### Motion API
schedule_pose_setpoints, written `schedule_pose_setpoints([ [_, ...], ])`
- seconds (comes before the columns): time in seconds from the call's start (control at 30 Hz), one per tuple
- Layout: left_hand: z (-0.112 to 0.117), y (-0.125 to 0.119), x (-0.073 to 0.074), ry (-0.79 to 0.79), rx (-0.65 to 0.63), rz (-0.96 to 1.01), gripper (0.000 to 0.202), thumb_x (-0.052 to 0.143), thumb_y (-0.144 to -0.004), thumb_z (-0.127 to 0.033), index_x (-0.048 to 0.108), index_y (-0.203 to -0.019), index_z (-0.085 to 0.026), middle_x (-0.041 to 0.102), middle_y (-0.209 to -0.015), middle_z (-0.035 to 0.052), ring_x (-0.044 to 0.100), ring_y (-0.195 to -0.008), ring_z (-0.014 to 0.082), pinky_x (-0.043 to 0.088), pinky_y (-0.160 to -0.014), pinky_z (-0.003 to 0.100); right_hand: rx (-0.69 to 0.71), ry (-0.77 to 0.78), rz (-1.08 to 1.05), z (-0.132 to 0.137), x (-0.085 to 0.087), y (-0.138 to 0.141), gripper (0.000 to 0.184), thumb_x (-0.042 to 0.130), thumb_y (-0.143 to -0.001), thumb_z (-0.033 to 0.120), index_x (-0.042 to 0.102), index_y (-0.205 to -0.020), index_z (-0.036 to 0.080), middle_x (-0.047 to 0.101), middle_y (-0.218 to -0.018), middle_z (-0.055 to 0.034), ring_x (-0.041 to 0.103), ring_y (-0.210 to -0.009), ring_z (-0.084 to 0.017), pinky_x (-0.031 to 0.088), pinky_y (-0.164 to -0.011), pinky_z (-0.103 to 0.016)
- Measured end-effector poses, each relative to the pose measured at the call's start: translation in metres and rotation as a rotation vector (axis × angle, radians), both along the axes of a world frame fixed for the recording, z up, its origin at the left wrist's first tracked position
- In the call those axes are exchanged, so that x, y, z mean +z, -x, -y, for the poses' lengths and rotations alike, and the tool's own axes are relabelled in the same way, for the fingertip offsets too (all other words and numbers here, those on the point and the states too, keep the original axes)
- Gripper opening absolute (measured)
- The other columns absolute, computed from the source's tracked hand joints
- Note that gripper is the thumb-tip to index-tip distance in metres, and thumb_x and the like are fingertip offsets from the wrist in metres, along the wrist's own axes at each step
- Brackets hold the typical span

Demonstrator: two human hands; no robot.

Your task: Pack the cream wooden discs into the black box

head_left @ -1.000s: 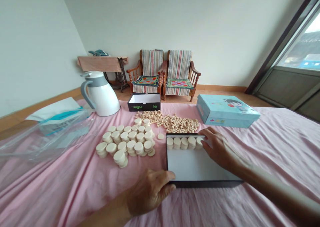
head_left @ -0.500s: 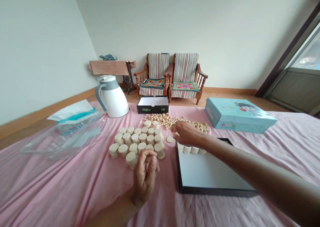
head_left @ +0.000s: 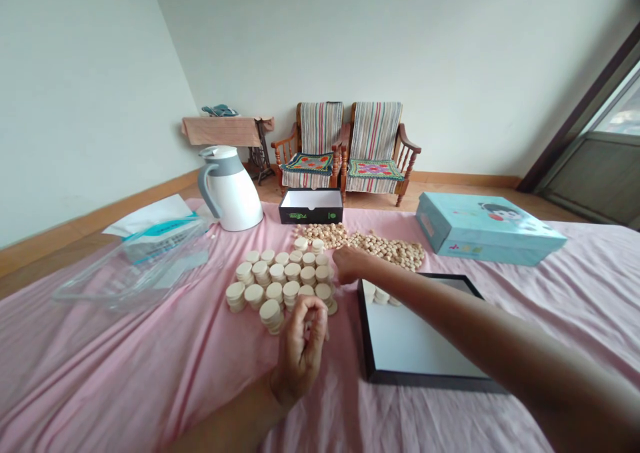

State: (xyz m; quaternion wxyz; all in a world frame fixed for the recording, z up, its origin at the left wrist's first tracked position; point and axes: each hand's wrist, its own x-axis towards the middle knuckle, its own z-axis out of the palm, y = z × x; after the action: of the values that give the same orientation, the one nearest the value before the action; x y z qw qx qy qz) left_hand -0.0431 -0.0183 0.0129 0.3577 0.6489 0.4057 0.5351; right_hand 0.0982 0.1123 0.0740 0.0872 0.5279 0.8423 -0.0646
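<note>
Pink cloth covers the table (head_left: 125,373). On its far right lies a blue box (head_left: 487,230), and on the left a clear plastic tub (head_left: 135,273). A black tray (head_left: 430,378) with a white floor sits right of centre, with a few discs (head_left: 381,296) in its far left corner. Further back stand a white jug (head_left: 233,193) and a small open black box (head_left: 311,214), with a heap of small beads (head_left: 385,245) in front of the box. Stacks of pale discs (head_left: 280,280) stand mid-table, just left of the tray. The right hand (head_left: 350,264) reaches across the tray's corner to the stacks' right edge, fingers folded down; whether its grip has a disc cannot be told. The left hand (head_left: 300,350) hovers at the near edge of the stacks, its grip curled closed, apparently on nothing.
</note>
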Motion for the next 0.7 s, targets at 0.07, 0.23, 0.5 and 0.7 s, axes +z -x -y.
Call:
schedule_pose_setpoints([
  [0.07, 0.000, 0.000, 0.001, -0.002, 0.002, -0.013, 0.019, 0.039, -0.095, -0.036, 0.046, -0.089, -0.019, 0.044, -0.060, -0.0049, 0.041, -0.046, 0.0069, 0.034, -0.045, 0.017, -0.033, -0.034, -0.007, 0.001, 0.008, -0.009, 0.031, 0.059, -0.067, 0.012, 0.069, -0.095, 0.006, 0.071, -0.093, -0.0179, 0.067, -0.083, -0.024, 0.049, -0.064, -0.026],
  [0.23, -0.002, -0.003, 0.004, -0.049, -0.020, -0.052, 0.018, 0.040, -0.094, -0.032, 0.046, -0.086, -0.018, 0.044, -0.061, -0.0047, 0.043, -0.049, 0.0070, 0.035, -0.046, 0.017, -0.075, -0.097, -0.027, 0.015, 0.038, -0.041, 0.029, 0.051, -0.073, 0.012, 0.069, -0.096, 0.009, 0.071, -0.093, -0.0165, 0.066, -0.086, -0.024, 0.047, -0.067, -0.027],
  [0.5, -0.005, -0.008, 0.002, -0.157, -0.028, -0.206, 0.024, 0.043, -0.092, -0.028, 0.048, -0.072, -0.017, 0.039, -0.056, -0.0051, 0.039, -0.048, 0.0072, 0.033, -0.047, 0.018, -0.028, -0.023, -0.009, 0.035, 0.040, -0.040, 0.027, 0.054, -0.073, 0.015, 0.070, -0.095, 0.014, 0.072, -0.096, -0.0118, 0.066, -0.090, -0.022, 0.048, -0.076, -0.028],
  [0.7, -0.007, -0.005, 0.001, -0.158, 0.020, -0.236, 0.024, 0.043, -0.091, -0.027, 0.046, -0.069, -0.017, 0.039, -0.055, -0.0051, 0.039, -0.048, 0.0071, 0.033, -0.047, 0.018, -0.029, 0.051, 0.083, 0.035, 0.022, -0.001, 0.042, 0.068, -0.063, 0.020, 0.067, -0.105, 0.012, 0.068, -0.107, -0.0183, 0.062, -0.101, -0.033, 0.044, -0.088, -0.051],
])
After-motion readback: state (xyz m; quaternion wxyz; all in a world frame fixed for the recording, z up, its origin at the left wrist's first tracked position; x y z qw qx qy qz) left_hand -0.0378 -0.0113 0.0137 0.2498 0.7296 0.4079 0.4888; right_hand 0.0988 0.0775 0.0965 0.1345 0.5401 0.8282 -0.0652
